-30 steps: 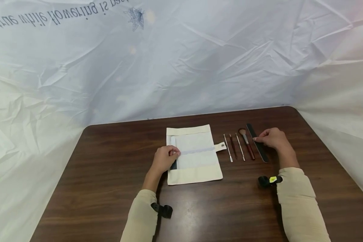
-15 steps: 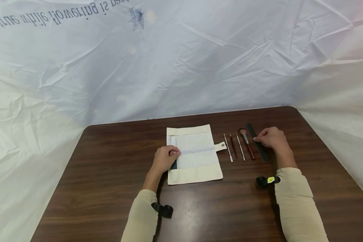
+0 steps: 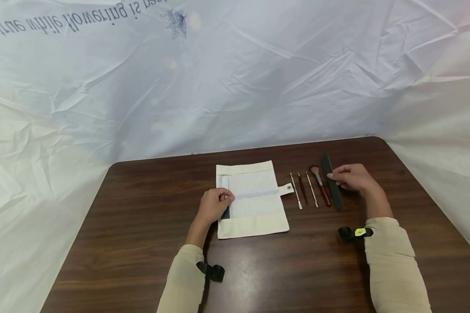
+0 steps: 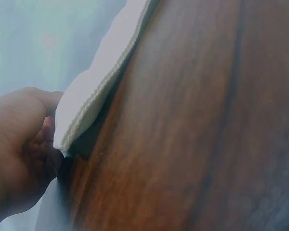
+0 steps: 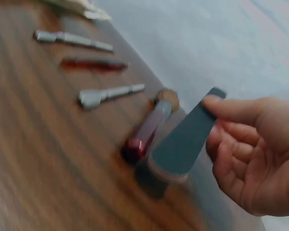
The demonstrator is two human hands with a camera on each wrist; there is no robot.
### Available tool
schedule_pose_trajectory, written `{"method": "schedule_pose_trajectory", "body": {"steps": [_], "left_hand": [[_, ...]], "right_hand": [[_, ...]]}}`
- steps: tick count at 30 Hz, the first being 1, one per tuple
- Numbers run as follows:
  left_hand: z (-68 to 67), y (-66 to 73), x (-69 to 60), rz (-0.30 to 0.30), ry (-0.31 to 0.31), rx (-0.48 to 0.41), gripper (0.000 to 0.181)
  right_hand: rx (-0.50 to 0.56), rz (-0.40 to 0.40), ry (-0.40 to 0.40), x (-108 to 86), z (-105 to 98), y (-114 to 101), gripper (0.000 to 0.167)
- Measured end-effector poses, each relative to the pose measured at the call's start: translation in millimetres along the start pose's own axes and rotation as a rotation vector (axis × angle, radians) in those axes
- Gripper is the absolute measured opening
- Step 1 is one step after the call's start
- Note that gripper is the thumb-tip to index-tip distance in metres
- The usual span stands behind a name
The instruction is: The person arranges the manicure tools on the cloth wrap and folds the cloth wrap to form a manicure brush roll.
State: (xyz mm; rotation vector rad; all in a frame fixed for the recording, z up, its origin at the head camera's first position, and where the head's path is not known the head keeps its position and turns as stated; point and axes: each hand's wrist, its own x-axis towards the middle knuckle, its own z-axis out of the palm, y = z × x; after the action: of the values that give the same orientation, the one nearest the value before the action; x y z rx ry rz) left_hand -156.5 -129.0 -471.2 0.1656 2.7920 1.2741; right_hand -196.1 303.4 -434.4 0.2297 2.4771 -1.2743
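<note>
An open cream cloth pouch [image 3: 254, 204] with a snap tab lies on the table. My left hand [image 3: 211, 205] is at its left side, fingers curled, pinching the cloth near the edge; its fingertips are partly hidden in the left wrist view. A flat strip, white above and dark below [image 3: 225, 214], lies under that hand in the pouch. My right hand [image 3: 354, 177] pinches a dark nail file [image 3: 333, 184] between thumb and fingers. The file is tilted up from the table, as the right wrist view shows. Left of it lies a makeup brush [image 3: 320, 184] with a red handle.
Between pouch and brush lie two slim silver tools [image 3: 296, 191] [image 3: 311, 190] and a thin reddish-brown stick [image 3: 302, 189]. All rest on a dark wooden table [image 3: 141, 243]. Pale cloth sheeting [image 3: 227, 87] hangs behind its far edge and along the sides.
My right hand has raised the nail file off the table and tilted it, shifting it slightly left toward the brush. The left hand and pouch stay where they were.
</note>
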Motion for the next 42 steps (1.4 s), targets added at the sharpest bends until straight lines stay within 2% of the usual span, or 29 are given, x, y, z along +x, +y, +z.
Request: {"method": "schedule_pose_trajectory", "body": {"steps": [4,9,15,23,30,35,42], "left_hand": [[0.3,-0.3,0.3,-0.009,-0.002,0.002,0.009],[1.4,-0.2,1.0,-0.018,-0.003,0.001,0.009],[2.3,0.4,1.8,-0.026,-0.007,0.004,0.009],[2.0,0.8,0.9,-0.034,-0.001,0.005,0.009],[3.1,3.3,0.1,-0.030,0.003,0.011,0.010],[5.8,5.3,1.6,-0.025,0.008,0.016,0.009],[5.9,5.2,4.2,-0.022,0.014,0.022,0.009]], "right_hand": [[0.180,-0.044,0.028,2.1,5.3,-10.8,0.045],[0.403,-0.078,-0.005,6.9,23.4,-29.8,0.028],[0.498,-0.123,-0.049,12.6,55.7,-54.3,0.023],[0.649,-0.159,-0.126,21.3,107.7,-88.4,0.030],[0.885,-0.148,-0.162,30.7,156.9,-108.6,0.009],[0.992,-0.108,-0.127,38.9,181.7,-114.2,0.009],[1.015,-0.103,-0.044,44.0,192.5,-118.6,0.007]]}}
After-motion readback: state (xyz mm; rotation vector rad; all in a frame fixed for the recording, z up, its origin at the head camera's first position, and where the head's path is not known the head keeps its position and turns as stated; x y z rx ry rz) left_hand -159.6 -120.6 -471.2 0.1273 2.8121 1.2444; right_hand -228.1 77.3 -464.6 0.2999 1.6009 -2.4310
